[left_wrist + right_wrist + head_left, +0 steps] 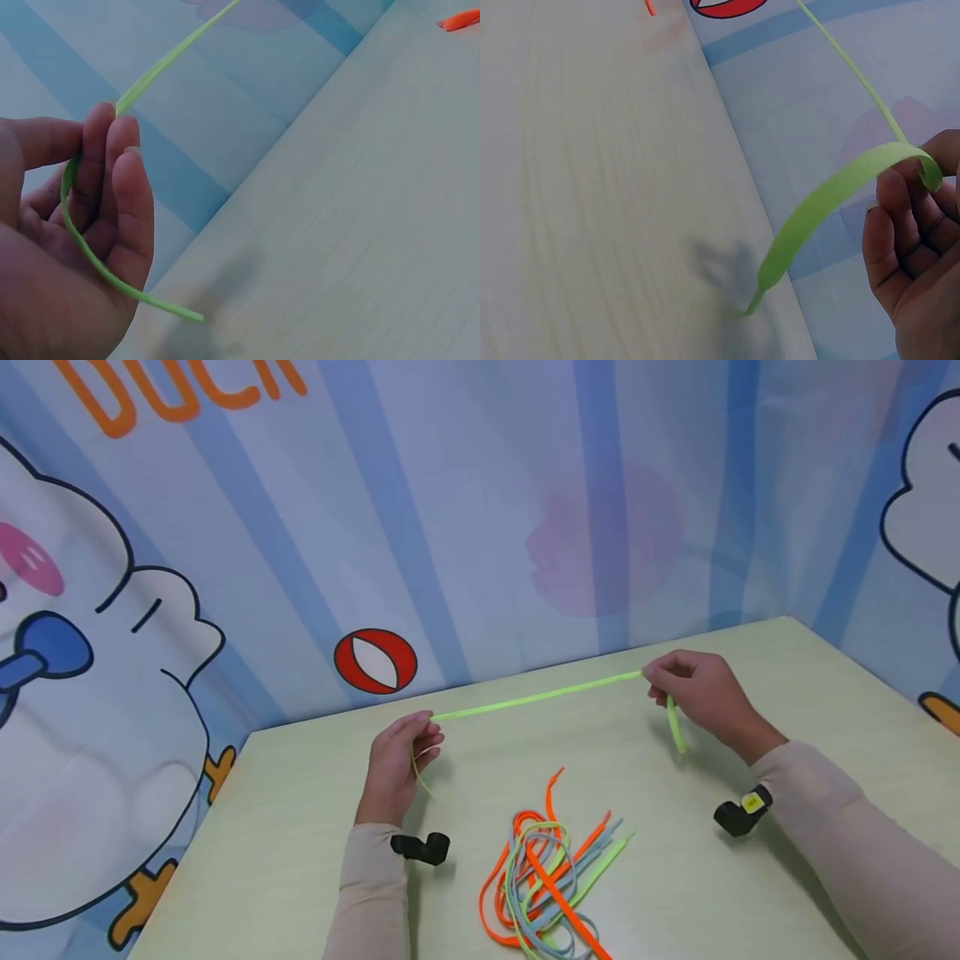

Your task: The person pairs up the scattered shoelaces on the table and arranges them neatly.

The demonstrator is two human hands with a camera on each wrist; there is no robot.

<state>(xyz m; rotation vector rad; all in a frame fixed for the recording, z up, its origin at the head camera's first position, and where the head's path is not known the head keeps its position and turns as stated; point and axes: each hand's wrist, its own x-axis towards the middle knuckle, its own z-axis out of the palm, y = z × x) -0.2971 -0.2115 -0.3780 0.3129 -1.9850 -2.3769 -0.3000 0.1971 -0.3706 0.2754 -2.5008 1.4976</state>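
Note:
A flat yellow-green shoelace (536,697) is stretched taut above the table between the two hands. My left hand (395,766) pinches it near one end between thumb and fingers. From that grip a short tail (97,262) curves down across the palm in the left wrist view. My right hand (701,697) pinches the other end, higher and to the right. Its loose tail (817,199) arcs over and hangs down, with a narrow tip at the bottom. Below, on the table, lies a loose tangle of orange, grey and yellow-green shoelaces (536,877), apart from both hands.
The pale wooden-looking table (300,827) runs back to a printed blue striped backdrop (480,527) with cartoon figures. Black wrist cameras sit on the left sleeve (375,868) and the right sleeve (817,785).

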